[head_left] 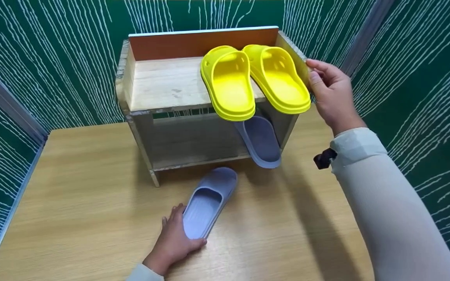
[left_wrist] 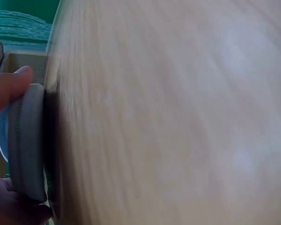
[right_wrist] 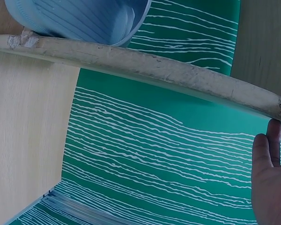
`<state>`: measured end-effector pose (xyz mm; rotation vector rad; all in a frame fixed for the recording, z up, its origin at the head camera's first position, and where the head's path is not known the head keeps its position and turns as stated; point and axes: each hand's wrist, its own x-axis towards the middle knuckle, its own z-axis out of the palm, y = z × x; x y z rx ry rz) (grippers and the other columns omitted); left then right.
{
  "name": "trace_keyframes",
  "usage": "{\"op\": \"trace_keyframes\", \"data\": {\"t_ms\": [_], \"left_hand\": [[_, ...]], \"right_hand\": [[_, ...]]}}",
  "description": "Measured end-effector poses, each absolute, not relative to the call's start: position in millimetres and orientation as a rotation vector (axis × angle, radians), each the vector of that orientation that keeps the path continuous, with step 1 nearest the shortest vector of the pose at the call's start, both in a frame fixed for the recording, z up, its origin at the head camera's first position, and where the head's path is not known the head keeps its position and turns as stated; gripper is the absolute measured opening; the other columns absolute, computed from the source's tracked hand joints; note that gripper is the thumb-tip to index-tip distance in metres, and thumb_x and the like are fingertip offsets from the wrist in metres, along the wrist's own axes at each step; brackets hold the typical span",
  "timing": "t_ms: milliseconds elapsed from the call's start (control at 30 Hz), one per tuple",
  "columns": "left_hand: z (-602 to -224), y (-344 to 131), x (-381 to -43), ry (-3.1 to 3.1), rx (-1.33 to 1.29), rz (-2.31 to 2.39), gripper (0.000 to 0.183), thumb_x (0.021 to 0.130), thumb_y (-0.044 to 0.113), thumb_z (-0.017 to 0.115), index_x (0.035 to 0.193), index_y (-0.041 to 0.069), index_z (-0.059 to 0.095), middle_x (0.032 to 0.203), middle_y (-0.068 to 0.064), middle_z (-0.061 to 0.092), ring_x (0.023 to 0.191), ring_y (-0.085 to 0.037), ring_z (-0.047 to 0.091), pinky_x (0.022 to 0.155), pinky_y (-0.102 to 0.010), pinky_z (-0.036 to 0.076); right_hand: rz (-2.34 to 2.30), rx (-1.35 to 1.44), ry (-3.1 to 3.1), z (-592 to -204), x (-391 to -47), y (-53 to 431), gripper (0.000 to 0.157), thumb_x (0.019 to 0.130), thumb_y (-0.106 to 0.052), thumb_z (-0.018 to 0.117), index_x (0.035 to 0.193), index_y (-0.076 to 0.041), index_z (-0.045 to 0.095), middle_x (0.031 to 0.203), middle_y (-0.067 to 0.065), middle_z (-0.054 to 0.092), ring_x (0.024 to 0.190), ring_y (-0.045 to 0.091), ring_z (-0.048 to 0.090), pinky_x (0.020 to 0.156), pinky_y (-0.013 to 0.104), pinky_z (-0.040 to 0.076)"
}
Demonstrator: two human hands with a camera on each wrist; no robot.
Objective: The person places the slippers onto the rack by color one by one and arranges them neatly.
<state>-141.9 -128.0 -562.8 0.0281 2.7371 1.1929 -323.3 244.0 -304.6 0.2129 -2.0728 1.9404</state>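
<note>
My left hand [head_left: 174, 238] grips the heel end of a lilac-grey slipper [head_left: 211, 203] on the wooden floor, its toe pointing toward the shelf. In the left wrist view, the slipper's heel edge [left_wrist: 25, 140] shows between thumb and fingers. With my right hand [head_left: 332, 89] I hold the right side panel of a small wooden shoe rack [head_left: 170, 84]; the right wrist view shows fingertips against the panel's edge [right_wrist: 178, 77]. A matching grey slipper [head_left: 266, 142] lies on the lower shelf at the right, its heel overhanging. Two yellow slippers [head_left: 233, 86] sit side by side on the top shelf.
Green walls [head_left: 72, 58] with white drip lines enclose the floor on the left, back and right. The rack's lower shelf [head_left: 197, 140] has bare wood left of the grey slipper. A black clip [head_left: 324, 158] sits at my right cuff.
</note>
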Motion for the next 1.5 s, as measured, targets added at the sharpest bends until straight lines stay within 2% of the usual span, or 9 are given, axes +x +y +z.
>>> {"op": "trace_keyframes", "data": {"t_ms": [133, 233, 367, 633, 833, 1133, 1233, 1500], "left_hand": [[-563, -131, -141, 2.715, 0.008, 1.309, 0.117, 0.067, 0.037, 0.097, 0.157, -0.005, 0.036, 0.160, -0.028, 0.043, 0.148, -0.045, 0.042, 0.128, -0.066, 0.010], [-564, -133, -141, 2.702, 0.004, 1.415, 0.111, 0.067, 0.035, 0.096, 0.155, -0.003, 0.040, 0.152, -0.024, 0.052, 0.137, -0.040, 0.053, 0.125, -0.063, 0.027], [-566, -136, -142, 2.714, 0.025, 1.529, 0.104, 0.068, 0.031, 0.096, 0.151, -0.004, 0.046, 0.144, -0.022, 0.058, 0.128, -0.035, 0.058, 0.111, -0.055, 0.045], [-560, -149, -147, 2.718, 0.074, 1.630, 0.098, 0.068, 0.028, 0.096, 0.148, -0.005, 0.051, 0.141, -0.022, 0.061, 0.123, -0.033, 0.060, 0.107, -0.052, 0.047], [-552, -163, -151, 2.649, 0.080, 1.677, 0.094, 0.069, 0.024, 0.096, 0.150, 0.001, 0.052, 0.144, -0.018, 0.061, 0.123, -0.030, 0.058, 0.108, -0.049, 0.045], [-539, -176, -152, 2.559, 0.170, 1.725, 0.090, 0.068, 0.018, 0.095, 0.148, 0.008, 0.055, 0.137, -0.013, 0.064, 0.112, -0.022, 0.057, 0.099, -0.033, 0.046], [-534, -177, -151, 2.542, 0.202, 1.749, 0.090, 0.067, 0.017, 0.094, 0.148, 0.008, 0.056, 0.133, -0.012, 0.065, 0.109, -0.022, 0.057, 0.095, -0.030, 0.047], [-519, -174, -147, 2.459, 0.235, 1.896, 0.092, 0.066, 0.013, 0.092, 0.149, 0.005, 0.054, 0.129, -0.013, 0.065, 0.106, -0.023, 0.058, 0.092, -0.029, 0.048]], "right_hand": [[1.929, 0.204, -2.084, -306, -325, 245, 0.042, 0.101, -0.030, 0.068, 0.141, -0.019, 0.068, 0.137, 0.007, 0.060, 0.119, 0.025, 0.061, 0.106, 0.028, 0.054], [1.925, 0.200, -2.090, -307, -327, 246, 0.042, 0.101, -0.031, 0.068, 0.141, -0.019, 0.067, 0.137, 0.007, 0.059, 0.119, 0.025, 0.061, 0.106, 0.028, 0.054], [1.918, 0.213, -2.093, -309, -328, 246, 0.043, 0.101, -0.031, 0.068, 0.141, -0.018, 0.067, 0.137, 0.007, 0.060, 0.118, 0.024, 0.061, 0.105, 0.028, 0.054], [1.930, 0.208, -2.090, -309, -327, 246, 0.042, 0.100, -0.031, 0.068, 0.141, -0.019, 0.068, 0.138, 0.007, 0.059, 0.119, 0.025, 0.060, 0.105, 0.028, 0.054], [1.922, 0.207, -2.090, -309, -328, 247, 0.042, 0.100, -0.031, 0.068, 0.140, -0.019, 0.068, 0.137, 0.007, 0.060, 0.118, 0.025, 0.061, 0.105, 0.028, 0.054], [1.928, 0.212, -2.072, -308, -328, 247, 0.041, 0.100, -0.030, 0.068, 0.140, -0.018, 0.069, 0.138, 0.007, 0.060, 0.120, 0.025, 0.061, 0.106, 0.028, 0.054], [1.931, 0.215, -2.067, -308, -328, 247, 0.042, 0.100, -0.030, 0.069, 0.140, -0.018, 0.069, 0.138, 0.007, 0.060, 0.120, 0.025, 0.061, 0.106, 0.028, 0.054], [1.910, 0.216, -2.072, -310, -330, 248, 0.042, 0.100, -0.029, 0.068, 0.141, -0.019, 0.068, 0.137, 0.007, 0.060, 0.120, 0.024, 0.060, 0.106, 0.029, 0.053]]}}
